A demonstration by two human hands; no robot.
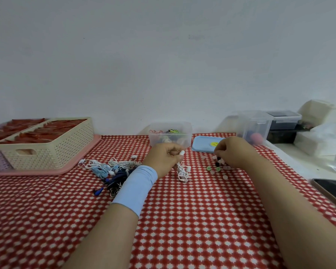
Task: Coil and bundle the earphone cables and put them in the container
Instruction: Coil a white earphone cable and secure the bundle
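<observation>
Over checkered cloth (182,220): left fingers (172,152) grasp white earphone cable (182,171); right fingers (218,151), cannot tell.

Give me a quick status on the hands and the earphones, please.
Left hand gripping white earphones, cable dangling. Right hand over small coloured pieces, pinch unclear. Container open, nothing blocking it.

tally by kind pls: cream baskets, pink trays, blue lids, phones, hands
cream basket: 1
pink tray: 1
blue lid: 1
phone: 1
hands: 2 (left hand gripping white earphones, right hand)
Total: 6
</observation>
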